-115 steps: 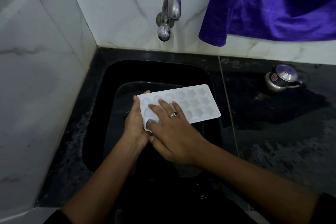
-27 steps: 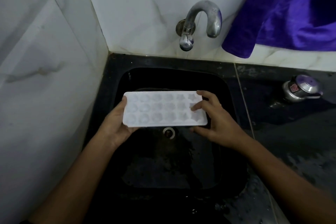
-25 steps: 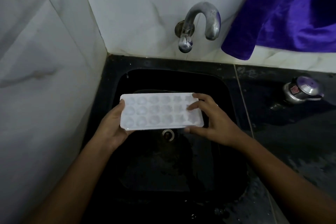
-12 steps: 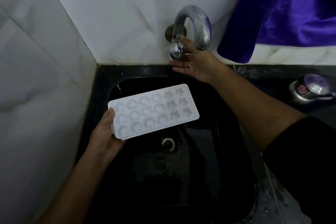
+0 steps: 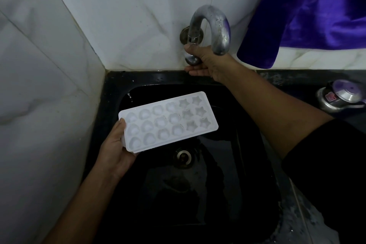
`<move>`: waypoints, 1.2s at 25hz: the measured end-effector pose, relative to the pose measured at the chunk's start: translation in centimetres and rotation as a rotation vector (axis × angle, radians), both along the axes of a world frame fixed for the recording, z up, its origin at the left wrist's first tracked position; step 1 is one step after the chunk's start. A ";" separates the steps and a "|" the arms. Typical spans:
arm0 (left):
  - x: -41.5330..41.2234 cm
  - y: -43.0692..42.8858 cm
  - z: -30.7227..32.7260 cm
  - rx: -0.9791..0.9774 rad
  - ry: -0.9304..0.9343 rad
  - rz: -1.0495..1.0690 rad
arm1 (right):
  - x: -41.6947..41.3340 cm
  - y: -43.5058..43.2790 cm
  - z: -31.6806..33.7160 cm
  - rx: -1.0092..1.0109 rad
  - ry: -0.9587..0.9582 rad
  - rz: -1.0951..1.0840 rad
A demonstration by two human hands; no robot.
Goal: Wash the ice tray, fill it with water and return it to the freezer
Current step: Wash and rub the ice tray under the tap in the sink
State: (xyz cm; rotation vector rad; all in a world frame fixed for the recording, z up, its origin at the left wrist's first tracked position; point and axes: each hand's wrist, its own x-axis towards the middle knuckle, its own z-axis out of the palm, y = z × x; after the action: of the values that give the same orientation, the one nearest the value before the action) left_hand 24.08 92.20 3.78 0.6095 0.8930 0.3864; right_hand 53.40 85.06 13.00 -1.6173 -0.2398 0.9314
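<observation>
A white ice tray (image 5: 168,121) with round and star-shaped cells hangs over the black sink (image 5: 111,105), cells facing up. My left hand (image 5: 116,148) grips its near left end, thumb on top. My right hand (image 5: 208,61) is up at the wall, fingers curled round the knob of the curved metal tap (image 5: 213,25). No water stream is visible from the spout.
The sink drain (image 5: 183,156) lies below the tray. White marble walls close in on the left and behind. A purple cloth (image 5: 316,10) hangs at the upper right. A metal pressure-cooker lid (image 5: 340,97) sits on the wet black counter to the right.
My right hand let go of the tray's right end, rose to the tap and closed on its knob. My left hand alone now holds the tray, which has tilted slightly.
</observation>
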 end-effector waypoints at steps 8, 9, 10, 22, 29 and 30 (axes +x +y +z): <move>-1.0 -0.2 -0.1 -0.038 -0.005 0.032 | -3.2 -5.8 -1.9 -0.182 -0.062 0.046; -1.1 -0.3 0.0 -0.046 -0.011 0.035 | -4.3 -7.6 -2.9 -0.201 -0.049 0.092; -1.1 -0.5 0.0 -0.050 -0.013 0.038 | -5.3 -9.4 -3.7 -0.193 -0.020 0.129; 0.0 -2.5 2.4 -0.057 -0.145 -0.019 | -9.2 -12.3 -6.2 -0.066 -0.181 0.008; -1.1 -1.4 1.9 -0.066 -0.141 0.063 | -9.6 -12.1 -4.7 0.093 -0.024 0.147; -1.1 -1.3 2.0 -0.072 -0.141 0.073 | -9.6 -12.0 -4.8 0.098 0.000 0.150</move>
State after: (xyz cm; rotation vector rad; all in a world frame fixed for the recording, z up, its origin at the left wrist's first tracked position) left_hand 22.95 90.86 5.82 0.4790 0.7921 0.4554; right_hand 43.78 73.03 8.23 -1.5252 -0.4058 1.0181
